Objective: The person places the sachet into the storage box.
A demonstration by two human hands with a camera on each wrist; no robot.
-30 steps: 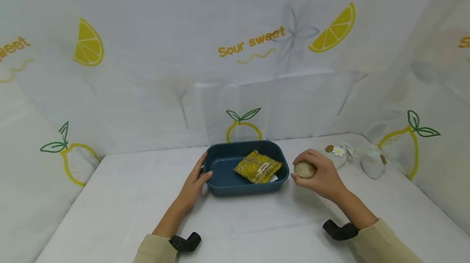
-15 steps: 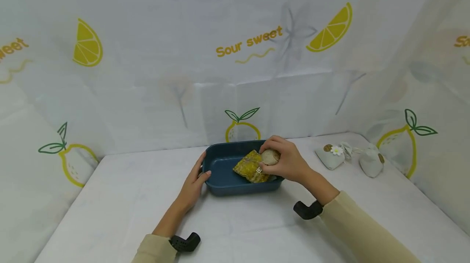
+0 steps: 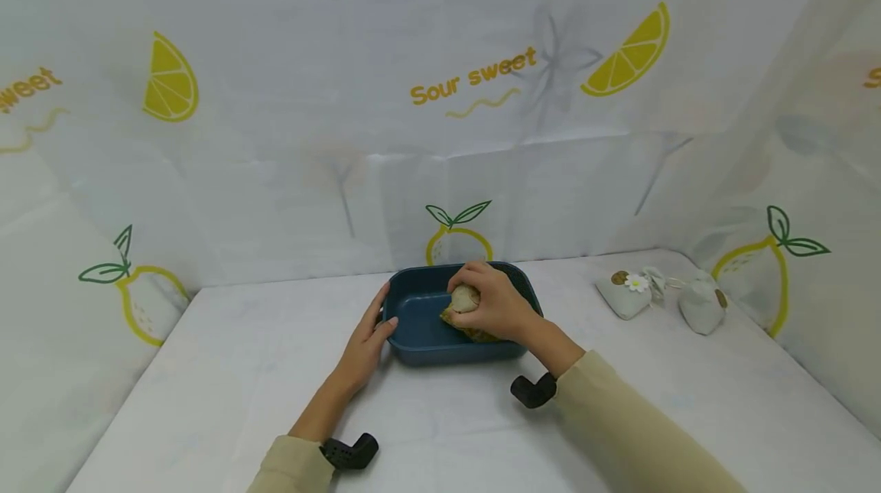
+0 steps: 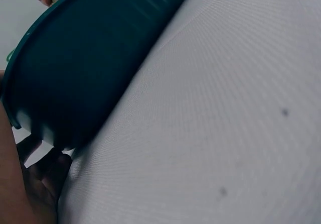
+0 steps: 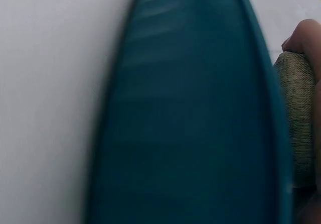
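Observation:
The dark blue plastic bin (image 3: 450,356) sits on the white-covered table. My left hand (image 3: 361,351) grips its left end, thumb over the rim and fingers along the outside. Inside the bin, my right hand (image 3: 499,306) holds a small beige cloth bag (image 3: 465,298) between thumb and fingers, over a yellow patterned packet (image 3: 476,335). Most of that packet is hidden under the hand. In the right wrist view the woven side of the cloth bag (image 5: 296,113) shows beyond the bin's rim (image 5: 268,83).
To the right on the table lie a pale cloth bag with a white flower (image 3: 625,294) and a second pale cloth bag (image 3: 702,306). A white curtain with lemon prints (image 3: 440,164) hangs behind the table.
My right hand has carried the small cloth bag leftward from beside the bin to inside it, over the yellow packet. My left hand stays on the bin's left end.

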